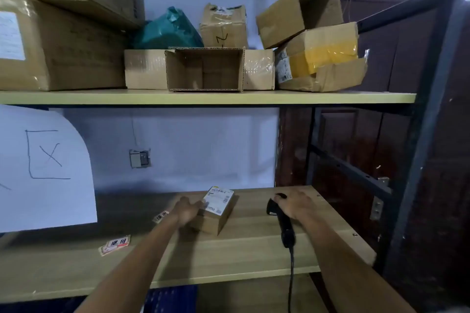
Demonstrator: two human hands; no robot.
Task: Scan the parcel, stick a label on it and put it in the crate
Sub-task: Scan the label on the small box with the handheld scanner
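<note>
A small cardboard parcel [216, 211] with a white printed label on top lies on the lower wooden shelf [241, 256]. My left hand [187, 212] rests against the parcel's left side, fingers on it. To the right, my right hand [292, 204] lies over the head of a black corded scanner [284, 226], which rests on the shelf with its cable hanging over the front edge. Red-and-white stickers [115, 245] lie on the shelf at the left, and another sticker [161, 216] sits by my left wrist. A blue crate [170, 298] shows below the shelf.
The upper shelf [203, 97] carries several cardboard boxes, an open box [204, 70] and a green bag [167, 29]. A white sheet [43, 168] with a drawn crossed box hangs at the left. A dark metal rack post [427, 134] stands at the right.
</note>
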